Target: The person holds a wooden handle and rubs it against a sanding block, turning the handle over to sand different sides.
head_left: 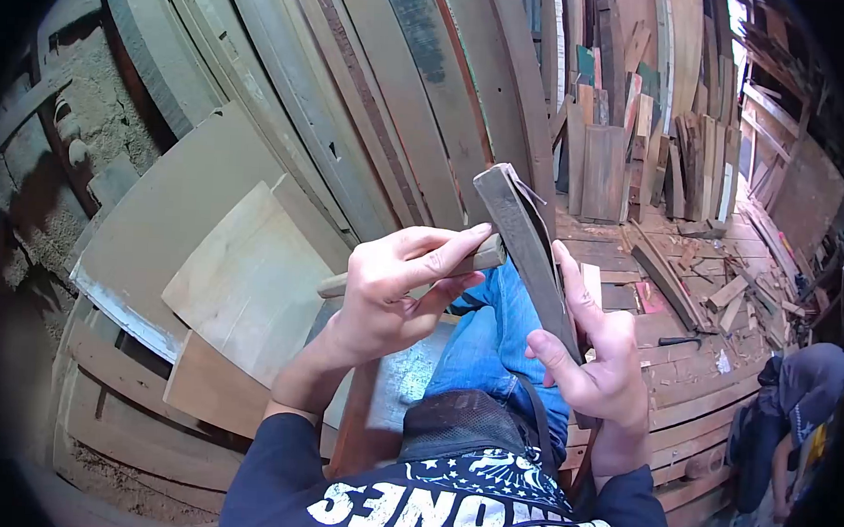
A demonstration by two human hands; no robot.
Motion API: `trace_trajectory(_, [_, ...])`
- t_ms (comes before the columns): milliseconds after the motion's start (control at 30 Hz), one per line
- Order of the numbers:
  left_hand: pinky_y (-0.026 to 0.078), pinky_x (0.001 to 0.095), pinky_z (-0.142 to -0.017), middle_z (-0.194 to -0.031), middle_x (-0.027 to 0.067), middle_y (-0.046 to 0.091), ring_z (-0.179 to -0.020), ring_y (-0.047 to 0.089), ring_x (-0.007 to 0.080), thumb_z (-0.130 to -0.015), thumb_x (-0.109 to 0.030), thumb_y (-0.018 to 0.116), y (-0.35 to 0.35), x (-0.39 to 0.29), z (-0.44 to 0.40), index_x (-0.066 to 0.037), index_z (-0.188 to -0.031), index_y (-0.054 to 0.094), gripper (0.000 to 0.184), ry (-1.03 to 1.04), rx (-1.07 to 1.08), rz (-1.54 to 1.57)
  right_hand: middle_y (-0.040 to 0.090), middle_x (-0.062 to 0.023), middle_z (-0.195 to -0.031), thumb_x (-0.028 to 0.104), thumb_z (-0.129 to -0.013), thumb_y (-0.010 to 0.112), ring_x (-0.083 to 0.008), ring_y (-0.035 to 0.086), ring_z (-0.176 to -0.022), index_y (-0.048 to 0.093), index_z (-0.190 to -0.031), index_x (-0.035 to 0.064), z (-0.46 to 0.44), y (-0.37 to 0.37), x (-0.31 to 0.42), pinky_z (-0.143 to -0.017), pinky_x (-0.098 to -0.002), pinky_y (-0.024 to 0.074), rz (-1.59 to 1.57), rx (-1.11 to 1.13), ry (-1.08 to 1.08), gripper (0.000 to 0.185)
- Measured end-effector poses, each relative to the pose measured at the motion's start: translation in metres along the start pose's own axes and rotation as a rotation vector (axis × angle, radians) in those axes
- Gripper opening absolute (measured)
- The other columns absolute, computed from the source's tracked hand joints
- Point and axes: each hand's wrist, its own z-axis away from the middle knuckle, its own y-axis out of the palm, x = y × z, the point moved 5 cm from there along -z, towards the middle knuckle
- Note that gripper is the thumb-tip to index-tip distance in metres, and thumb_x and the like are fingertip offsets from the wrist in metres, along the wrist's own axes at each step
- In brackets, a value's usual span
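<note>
My left hand (397,281) pinches one slim, straight-sided brown wooden stick (487,255); my right hand (598,363) grips one thick grey-brown wooden bar (528,250), a single thin strip (524,183) curling off its edge. Both pieces sit above my blue denim jeans (480,348). Step in hand, as judged: presenting stick end to bar; contact cannot be confirmed. Next move calls for steady alignment. Outward: one pale plywood sheet (245,278), one other person (772,415).

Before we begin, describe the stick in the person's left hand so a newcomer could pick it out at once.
Start at the blue jeans near the middle, then move up and left to the left hand. The stick runs through its grip, showing at both sides. Unlike the bar in the right hand, it is slim and only slightly tilted.
</note>
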Motion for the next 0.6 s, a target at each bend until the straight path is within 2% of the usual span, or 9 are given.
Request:
trace_trajectory(67, [0.055, 0.0266, -0.068, -0.092, 0.0107, 0.071, -0.075, 0.069, 0.0163, -0.072, 0.008, 0.078, -0.0007, -0.0003, -0.0001, -0.003, -0.120, 0.069, 0.050, 0.007, -0.001, -0.002, 0.070, -0.0180, -0.096, 0.008, -0.086, 0.070, -0.0084, 0.056, -0.057, 0.040, -0.145, -0.0060, 0.0006, -0.0005, 0.0001, -0.059, -0.0234, 0.0473, 0.007, 0.000, -0.011, 0.068])
trace_trajectory(133, [0.058, 0.0316, -0.072, -0.099, 0.0126, 0.072, -0.084, 0.071, 0.0242, -0.070, 0.008, 0.075, -0.0007, 0.0018, 0.0008, -0.012, -0.125, 0.067, 0.058, -0.034, 0.033, 0.017, 0.070, -0.0174, -0.094, 0.008, -0.086, 0.070, -0.0083, 0.055, -0.056, 0.039, -0.145, -0.0061, 0.0002, 0.0006, 0.0000, -0.058, -0.0234, 0.0468, -0.001, -0.012, -0.027, 0.068])
trace_trajectory(600, [0.059, 0.0315, -0.072, -0.098, 0.0121, 0.072, -0.083, 0.071, 0.0236, -0.070, 0.009, 0.075, -0.0008, 0.0016, 0.0012, -0.013, -0.125, 0.067, 0.060, -0.043, 0.053, 0.020, 0.070, -0.0191, -0.093, 0.009, -0.086, 0.070, -0.0106, 0.056, -0.055, 0.039, -0.146, -0.0051, 0.0006, -0.0018, 0.0000, -0.057, -0.0251, 0.0475, 0.014, 0.024, -0.008, 0.069])
